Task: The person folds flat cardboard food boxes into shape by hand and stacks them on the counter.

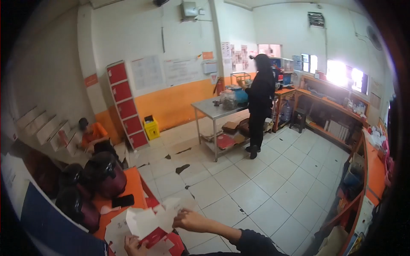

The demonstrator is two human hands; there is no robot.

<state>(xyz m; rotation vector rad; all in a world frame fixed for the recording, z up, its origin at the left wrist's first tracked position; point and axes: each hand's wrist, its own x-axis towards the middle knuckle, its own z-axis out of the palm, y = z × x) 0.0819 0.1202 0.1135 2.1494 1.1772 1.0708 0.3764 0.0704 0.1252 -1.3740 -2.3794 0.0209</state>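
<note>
A red-and-white paper box (pixel 153 237), partly unfolded with its pale flaps raised, lies at the near edge of the orange table (pixel 136 181). My left hand (pixel 136 246) grips its lower left part, with the palm cut off by the frame's bottom. Over on the other side, my right hand (pixel 190 220) has its fingers closed at the edge of a raised pale flap (pixel 171 210). More flat pale box sheets (pixel 116 232) lie under and beside it. Behind them are a black phone (pixel 123 200) and a pale pink spoon (pixel 109 209).
Several dark red rice cookers (pixel 104 173) crowd the table's left. A person in orange (pixel 95 135) sits by the stairs. Another person in black (pixel 261 94) stands at a steel table (pixel 207 106). Red lockers (pixel 127 109) and a yellow bin (pixel 151 128) line the wall.
</note>
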